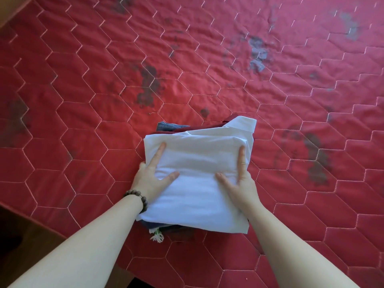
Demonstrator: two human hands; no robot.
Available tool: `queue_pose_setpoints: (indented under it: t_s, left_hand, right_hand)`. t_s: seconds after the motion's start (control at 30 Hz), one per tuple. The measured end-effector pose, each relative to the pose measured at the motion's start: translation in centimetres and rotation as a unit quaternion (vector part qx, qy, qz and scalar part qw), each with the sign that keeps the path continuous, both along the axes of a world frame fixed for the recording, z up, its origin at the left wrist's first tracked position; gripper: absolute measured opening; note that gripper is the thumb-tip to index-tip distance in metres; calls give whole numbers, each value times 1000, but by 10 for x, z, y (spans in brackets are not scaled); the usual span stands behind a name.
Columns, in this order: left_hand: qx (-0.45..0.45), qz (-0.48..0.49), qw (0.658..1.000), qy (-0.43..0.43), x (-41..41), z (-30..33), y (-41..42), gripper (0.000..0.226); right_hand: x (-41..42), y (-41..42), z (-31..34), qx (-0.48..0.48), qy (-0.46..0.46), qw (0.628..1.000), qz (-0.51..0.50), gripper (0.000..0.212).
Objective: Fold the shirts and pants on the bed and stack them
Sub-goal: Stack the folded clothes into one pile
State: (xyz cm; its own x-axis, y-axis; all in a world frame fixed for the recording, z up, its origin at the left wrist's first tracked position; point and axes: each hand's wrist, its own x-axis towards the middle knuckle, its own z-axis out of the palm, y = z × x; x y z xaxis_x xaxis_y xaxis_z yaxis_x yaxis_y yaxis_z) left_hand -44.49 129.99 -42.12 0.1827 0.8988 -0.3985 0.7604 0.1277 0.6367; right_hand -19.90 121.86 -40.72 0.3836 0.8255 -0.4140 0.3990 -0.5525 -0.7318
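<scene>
Now stacking: left hand (148, 181) and right hand (239, 183) grip white shirt (197, 183) edges atop stack (166, 126); next, let go and square it.

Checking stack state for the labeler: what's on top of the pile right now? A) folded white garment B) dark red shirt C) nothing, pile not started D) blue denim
A: the folded white garment lies on top, with the left hand and right hand on its two sides, and a blue piece and a dark red piece peeking out beneath it.
</scene>
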Motion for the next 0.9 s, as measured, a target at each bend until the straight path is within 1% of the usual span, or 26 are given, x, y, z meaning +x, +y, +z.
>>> queue_pose_setpoints:
  t_s: [0.13,0.27,0.43,0.63,0.73,0.8,0.9]
  left_hand:
    - [-39,-4,999,3,-8,8,-11,86]
    - [-85,-3,996,5,-19,23,-41,86]
    - [-113,-5,994,-5,-38,33,-74,86]
    - [-112,-38,993,-18,-62,27,-71,86]
    - [-88,-67,994,-23,-78,30,-62,84]
    - [-64,-69,995,-38,-101,33,-55,83]
    - [-53,-77,994,-53,-151,40,-43,83]
  right_hand:
    - [-1,-12,4,-27,23,999,7,95]
    - [-13,-40,15,-50,29,998,12,94]
    - [-41,-79,21,-61,37,997,-4,95]
    - [-77,-92,25,-49,16,997,-61,95]
    - [-103,-95,33,-49,-8,994,-99,94]
    - [-130,-93,40,-37,-11,992,-119,93]
    - [-185,-88,56,-34,-19,990,-138,93]
